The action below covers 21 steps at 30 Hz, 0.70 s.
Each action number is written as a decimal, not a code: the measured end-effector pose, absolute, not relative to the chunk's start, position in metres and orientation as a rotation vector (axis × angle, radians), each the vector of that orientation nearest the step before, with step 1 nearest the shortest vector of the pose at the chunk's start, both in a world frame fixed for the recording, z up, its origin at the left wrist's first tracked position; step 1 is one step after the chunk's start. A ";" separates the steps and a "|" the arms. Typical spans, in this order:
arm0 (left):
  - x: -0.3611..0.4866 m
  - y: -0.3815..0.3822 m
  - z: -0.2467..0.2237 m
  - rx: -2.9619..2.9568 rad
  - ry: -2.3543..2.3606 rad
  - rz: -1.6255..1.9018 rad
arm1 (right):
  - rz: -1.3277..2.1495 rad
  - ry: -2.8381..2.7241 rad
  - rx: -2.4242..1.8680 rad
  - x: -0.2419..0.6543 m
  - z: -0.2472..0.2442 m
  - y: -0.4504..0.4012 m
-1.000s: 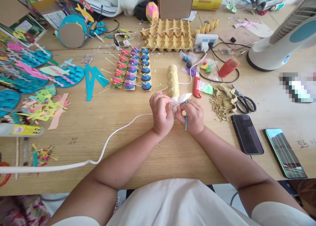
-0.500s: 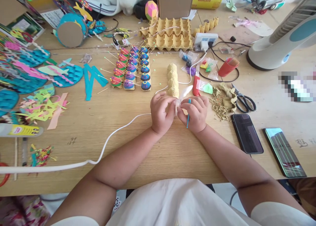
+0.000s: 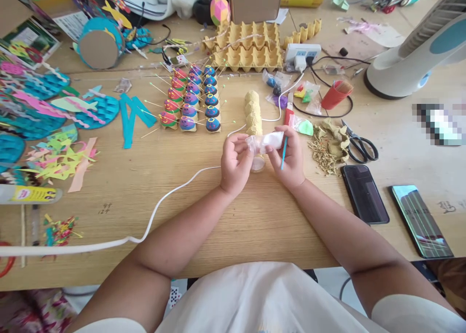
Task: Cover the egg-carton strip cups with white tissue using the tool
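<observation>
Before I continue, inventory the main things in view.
bag: one, clear and white, centre
stick: one, blue, right of bag
round item: one, clear, near bag
carton strip: one, yellowish, beyond bag
painted cups: three rows, mixed colours, left of strip
egg trays: number unclear, yellow, back
scissors: one, black, right
phones: two, black-edged, right
cup: one, red, back right
paper scraps: many, mixed, left
power strip: one, white, back
appliance: one, white and grey, far right
left hand: one, bare, holding bag
right hand: one, bare, holding bag and stick
</observation>
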<state>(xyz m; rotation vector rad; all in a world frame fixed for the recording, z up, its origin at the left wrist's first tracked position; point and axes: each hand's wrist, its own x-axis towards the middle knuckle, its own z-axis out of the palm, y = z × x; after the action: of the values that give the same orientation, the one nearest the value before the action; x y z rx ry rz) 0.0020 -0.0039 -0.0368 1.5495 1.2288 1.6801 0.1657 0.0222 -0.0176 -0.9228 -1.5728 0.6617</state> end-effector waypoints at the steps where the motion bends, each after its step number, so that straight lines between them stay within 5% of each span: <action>1: 0.001 -0.002 -0.037 1.572 1.267 1.720 | 0.712 -1.532 -0.929 0.165 -0.018 0.021; 21: -0.007 -0.006 -0.024 1.872 1.294 1.788 | 1.255 -1.237 -0.815 0.166 -0.011 0.030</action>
<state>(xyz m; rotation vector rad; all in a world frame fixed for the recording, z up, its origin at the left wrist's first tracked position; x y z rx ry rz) -0.0073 -0.0056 -0.0244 1.8722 1.2938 1.7879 0.1663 0.0297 -0.0107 -0.8147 -1.2370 1.2554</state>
